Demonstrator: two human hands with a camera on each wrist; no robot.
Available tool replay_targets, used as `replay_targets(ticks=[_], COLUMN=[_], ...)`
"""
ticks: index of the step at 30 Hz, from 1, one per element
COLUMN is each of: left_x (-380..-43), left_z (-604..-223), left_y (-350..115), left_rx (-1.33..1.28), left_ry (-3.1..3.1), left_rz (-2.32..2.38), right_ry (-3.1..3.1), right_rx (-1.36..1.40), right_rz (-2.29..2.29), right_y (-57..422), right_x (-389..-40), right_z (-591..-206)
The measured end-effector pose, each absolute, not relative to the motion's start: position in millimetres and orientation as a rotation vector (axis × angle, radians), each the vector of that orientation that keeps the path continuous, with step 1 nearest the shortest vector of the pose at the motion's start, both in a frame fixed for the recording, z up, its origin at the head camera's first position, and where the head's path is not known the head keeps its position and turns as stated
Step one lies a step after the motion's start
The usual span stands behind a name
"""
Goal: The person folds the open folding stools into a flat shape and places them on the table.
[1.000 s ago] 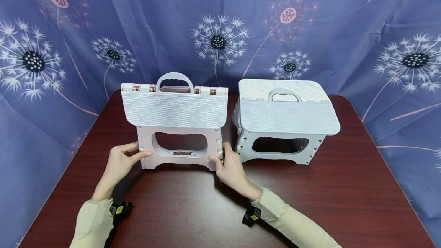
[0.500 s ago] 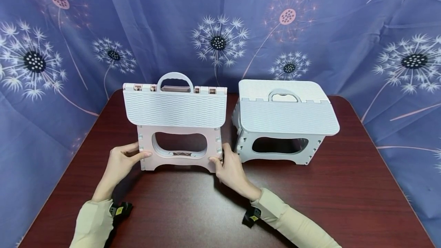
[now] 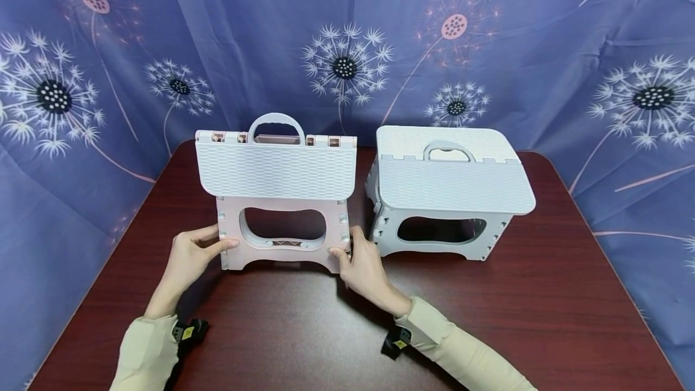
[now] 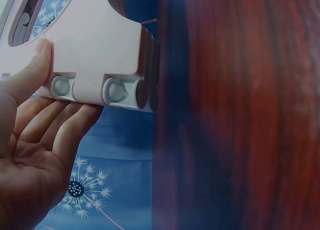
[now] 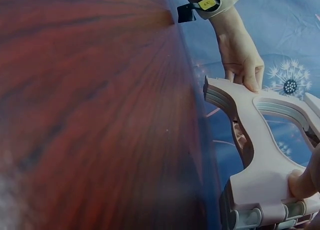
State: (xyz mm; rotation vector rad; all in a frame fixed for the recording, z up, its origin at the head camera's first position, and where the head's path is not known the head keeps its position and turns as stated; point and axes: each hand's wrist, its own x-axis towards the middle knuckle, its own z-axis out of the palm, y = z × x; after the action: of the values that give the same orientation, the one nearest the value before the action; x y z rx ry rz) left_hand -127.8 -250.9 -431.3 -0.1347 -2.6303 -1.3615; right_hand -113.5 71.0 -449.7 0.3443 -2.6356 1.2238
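Observation:
A pale pink and white folding step stool (image 3: 277,174) stands upright at the left of the table, its legs folded close together and its two top halves folded down from the handle (image 3: 277,119). My left hand (image 3: 190,258) pinches its left leg edge, thumb on the front panel and fingers behind. On the opposite edge my right hand (image 3: 366,267) grips the same way. In the left wrist view the thumb lies on the pink leg panel (image 4: 105,35) above its round hinges. The right wrist view catches the right thumb (image 5: 302,182) pressing the panel.
A second folding stool (image 3: 456,180), light grey-white, stands unfolded to the right, close to my right hand. Both stools are on a dark red wooden table (image 3: 516,318). A blue dandelion-print cloth (image 3: 380,35) hangs behind and along the sides.
The held stool's top has drawn in slightly narrower, and its feet have come a little toward me. Both hands keep their grip in nearly the same place.

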Motion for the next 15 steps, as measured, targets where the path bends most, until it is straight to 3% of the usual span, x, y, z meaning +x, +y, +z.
replay_targets(ticks=[15], left_x=[-129.3], left_z=[-432.9], left_y=[-251.1], left_rx=[-0.162], left_ry=[-2.61], left_rz=[-1.342], right_ry=[-2.656], right_rx=[0.318], right_rz=[1.327], right_y=[71.4], right_x=[-113.0], right_z=[-447.4])
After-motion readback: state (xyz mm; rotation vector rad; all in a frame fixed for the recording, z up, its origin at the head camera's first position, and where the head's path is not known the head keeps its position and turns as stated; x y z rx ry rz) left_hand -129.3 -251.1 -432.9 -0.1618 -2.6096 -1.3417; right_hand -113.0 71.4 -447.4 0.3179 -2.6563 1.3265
